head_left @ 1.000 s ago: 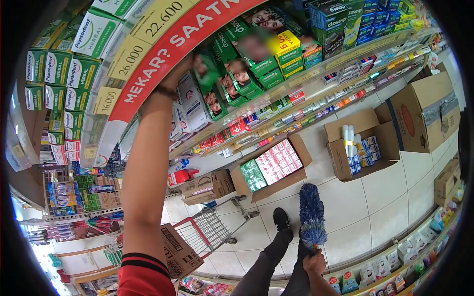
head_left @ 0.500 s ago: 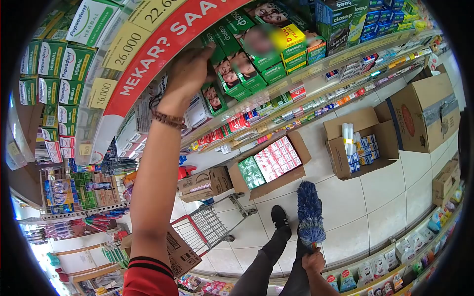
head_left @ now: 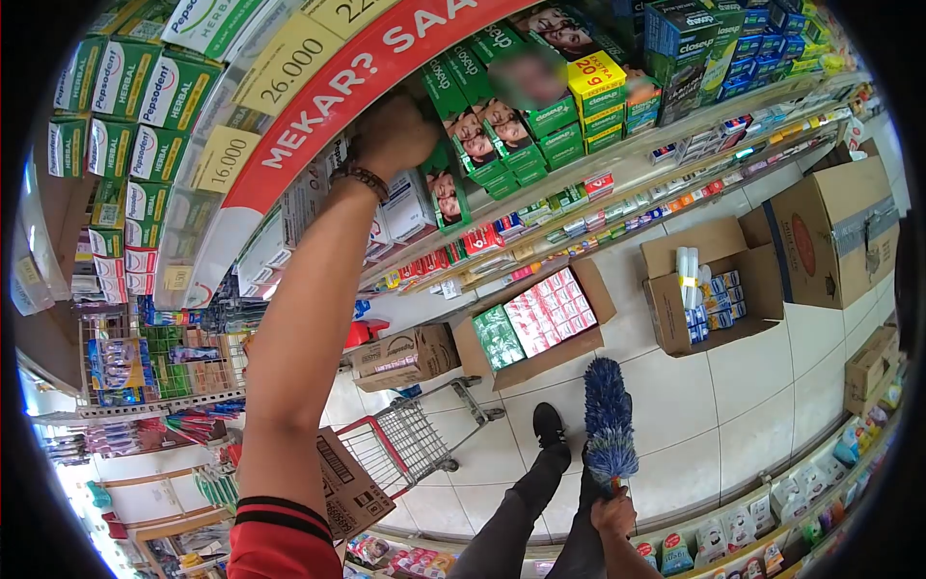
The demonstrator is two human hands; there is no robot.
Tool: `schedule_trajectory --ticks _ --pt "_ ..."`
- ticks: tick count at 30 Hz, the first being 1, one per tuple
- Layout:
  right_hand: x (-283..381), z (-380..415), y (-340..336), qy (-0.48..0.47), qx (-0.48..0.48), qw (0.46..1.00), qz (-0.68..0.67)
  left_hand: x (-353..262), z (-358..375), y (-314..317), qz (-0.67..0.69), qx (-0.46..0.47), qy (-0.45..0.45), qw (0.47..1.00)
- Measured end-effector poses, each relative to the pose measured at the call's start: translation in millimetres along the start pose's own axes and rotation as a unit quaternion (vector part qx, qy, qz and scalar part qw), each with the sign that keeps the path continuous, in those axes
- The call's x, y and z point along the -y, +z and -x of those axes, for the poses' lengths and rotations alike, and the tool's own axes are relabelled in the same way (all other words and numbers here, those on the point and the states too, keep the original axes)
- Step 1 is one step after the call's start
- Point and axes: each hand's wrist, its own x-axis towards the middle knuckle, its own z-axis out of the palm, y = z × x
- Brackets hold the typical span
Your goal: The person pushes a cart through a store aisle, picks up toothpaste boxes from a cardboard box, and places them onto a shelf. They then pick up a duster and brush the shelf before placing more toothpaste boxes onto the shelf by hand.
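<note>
My left hand (head_left: 394, 138), with a bracelet at its wrist, reaches deep into the upper shelf. It is beside green Closeup toothpaste boxes (head_left: 476, 138) and behind the red price strip (head_left: 289, 135). Its fingers are in shadow, so whether they hold a box is hidden. White boxes (head_left: 409, 206) stand just below that wrist. Low at the right, my right hand (head_left: 614, 518) is closed around the handle of a blue fluffy duster (head_left: 610, 425), whose head points up and away from me over the floor.
Open cartons with toothpaste boxes (head_left: 548, 314) and with blue-white packs (head_left: 719, 294) stand on the tiled floor. A closed brown carton (head_left: 837, 236) is at the right. A shopping cart (head_left: 410, 439) and a Pepsodent carton (head_left: 410, 357) are near my feet. Pepsodent Herbal boxes (head_left: 174, 90) fill the left shelf.
My left hand has gone farther in among the boxes, its fingers now less visible. The view has shifted slightly, so the shelf appears farther right. My right hand keeps the duster in place.
</note>
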Motion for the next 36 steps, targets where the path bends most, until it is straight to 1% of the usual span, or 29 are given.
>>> schedule_trajectory --ticks 1,2,4,5,7,8,10,11,16,19,20,21,22,23,24,25,27,28,30,34,36 --pt "-0.5 -0.5 1.2 0.0 -0.001 1.0 -0.001 0.8 -0.5 3.3 -0.014 -0.067 0.033 0.997" --pt "-1.1 -0.8 2.6 0.0 -0.002 1.0 -0.004 3.1 2.2 6.2 -0.014 -0.066 0.034 0.997" --pt "-0.8 1.0 1.9 -0.001 -0.005 1.0 -0.003 -18.8 21.2 -23.0 0.088 -0.139 -0.044 0.985" --pt "-0.1 1.7 1.3 -0.003 -0.008 1.0 -0.003 -15.0 19.0 -22.0 0.089 -0.139 -0.043 0.985" --pt "1.2 2.4 -0.7 -0.001 -0.003 1.0 -0.007 4.0 12.3 -23.7 0.062 -0.22 -0.048 0.972" --pt "1.4 2.3 -1.8 0.001 0.001 1.0 -0.009 14.7 9.7 -27.0 0.063 -0.221 -0.048 0.972" --pt "1.4 2.6 -2.7 0.007 0.005 1.0 -0.012 31.0 5.2 -35.3 0.01 -0.355 0.085 0.931" --pt "2.5 2.7 -3.2 0.01 0.01 1.0 -0.014 32.7 -0.4 -33.3 0.009 -0.355 0.083 0.931" --pt "5.3 5.3 -8.7 -0.003 0.007 1.0 -0.008 8.2 -34.3 -28.2 0.103 -0.316 0.03 0.943" --pt "6.4 5.5 -7.1 -0.004 0.005 1.0 -0.003 -3.7 -42.2 -29.0 0.162 -0.286 -0.004 0.944" --pt "5.8 5.5 -8.1 0.001 0.003 1.0 -0.002 -3.9 -34.6 -27.4 0.163 -0.284 -0.006 0.945" --pt "4.2 5.0 -9.5 0.003 0.005 1.0 -0.003 -11.1 -16.6 -31.8 0.092 -0.347 0.039 0.933" --pt "3.6 5.4 -9.6 0.018 0.016 1.0 -0.01 -22.8 4.8 -37.8 0.021 -0.406 0.087 0.909" --pt "5.2 5.1 -8.8 0.031 0.028 0.999 -0.019 -39.5 38.4 -46.8 0.112 -0.321 -0.015 0.94" --pt "6.6 4.2 -9.6 0.032 0.031 0.999 -0.028 -57.9 78.7 -54.6 0.198 -0.229 -0.116 0.946" --pt "6.6 3.2 -12.0 0.037 0.043 0.998 -0.03 -76.2 109.5 -50.8 0.263 -0.242 -0.099 0.929" --pt "5.4 2.3 -11.7 0.039 0.048 0.997 -0.035 -102.2 151.8 -28.8 0.261 -0.229 -0.062 0.936" --pt "5.0 3.3 -9.4 0.04 0.05 0.997 -0.035 -113.0 162.7 -16.6 0.261 -0.228 -0.061 0.936" --pt "2.1 1.3 -5.8 0.022 0.031 0.999 -0.031 -132.2 176.1 2.3 0.174 -0.266 0.013 0.948" --pt "-2.3 2.1 -0.9 0.005 0.018 1.0 -0.02 -148.9 185.5 12.9 0.138 -0.243 -0.013 0.96" --pt "-1.8 3.7 -1.0 0.002 0.008 1.0 -0.013 -151.8 184.6 12.0 0.14 -0.235 -0.047 0.961"
